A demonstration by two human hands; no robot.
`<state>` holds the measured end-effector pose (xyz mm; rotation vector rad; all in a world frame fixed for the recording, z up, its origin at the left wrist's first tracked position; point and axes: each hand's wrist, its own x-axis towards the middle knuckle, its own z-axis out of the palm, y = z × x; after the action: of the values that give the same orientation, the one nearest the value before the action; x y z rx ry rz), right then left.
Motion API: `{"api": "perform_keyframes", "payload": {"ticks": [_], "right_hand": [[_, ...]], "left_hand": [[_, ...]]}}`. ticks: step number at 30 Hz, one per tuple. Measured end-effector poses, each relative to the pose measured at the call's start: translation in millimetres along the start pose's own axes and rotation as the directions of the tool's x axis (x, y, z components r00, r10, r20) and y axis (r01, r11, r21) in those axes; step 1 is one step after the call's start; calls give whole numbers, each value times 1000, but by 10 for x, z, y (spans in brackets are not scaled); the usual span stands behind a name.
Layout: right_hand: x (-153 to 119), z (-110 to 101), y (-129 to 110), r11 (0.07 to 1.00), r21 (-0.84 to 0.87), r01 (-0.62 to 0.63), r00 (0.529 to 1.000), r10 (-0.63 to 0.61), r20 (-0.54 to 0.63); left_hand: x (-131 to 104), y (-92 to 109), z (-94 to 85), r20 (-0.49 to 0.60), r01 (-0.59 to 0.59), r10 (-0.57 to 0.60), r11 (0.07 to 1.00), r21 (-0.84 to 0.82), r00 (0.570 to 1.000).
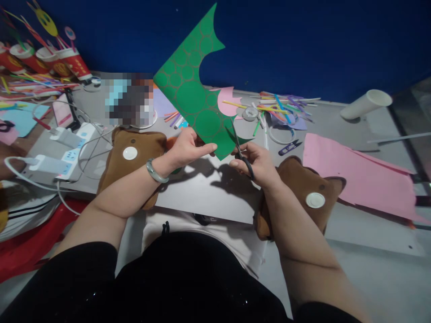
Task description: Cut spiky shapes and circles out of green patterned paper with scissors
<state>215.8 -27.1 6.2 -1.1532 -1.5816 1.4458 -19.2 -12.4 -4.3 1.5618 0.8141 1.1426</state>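
Note:
My left hand [188, 148] grips a large green sheet of paper [190, 94] near its lower edge, thumb on top. Circles of several sizes are drawn on the sheet, and its right edge is cut into deep curves. In my right hand [252, 163] is a pair of black-handled scissors [245, 163]. Their parted blades lie at the sheet's lower right part, beside a thin curved strip of the green paper. Both hands are above the table, close together. The fingers under the sheet are partly hidden.
Brown cushions [319, 184] lie under both forearms. A power strip [79, 150] with cables stands left, near red cups [72, 63] of craft sticks. Pink paper [360, 175], thread snips [289, 147], a tape roll [283, 133] and a white paper cup [367, 105] are right. Part of another person shows far left.

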Motion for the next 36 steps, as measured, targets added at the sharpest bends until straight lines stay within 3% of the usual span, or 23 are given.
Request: {"api": "perform_keyframes", "payload": {"ticks": [26,36], "right_hand": [[-32,-37,-22,1000,-3,7,1000,-7,10],[-36,-39,-2,999,33,-28,1000,27,12]], "left_hand": [[17,14,-30,-1,-13,13,1000,1,1000],[46,66,-29,11,6,-5,997,-76,1000]]}}
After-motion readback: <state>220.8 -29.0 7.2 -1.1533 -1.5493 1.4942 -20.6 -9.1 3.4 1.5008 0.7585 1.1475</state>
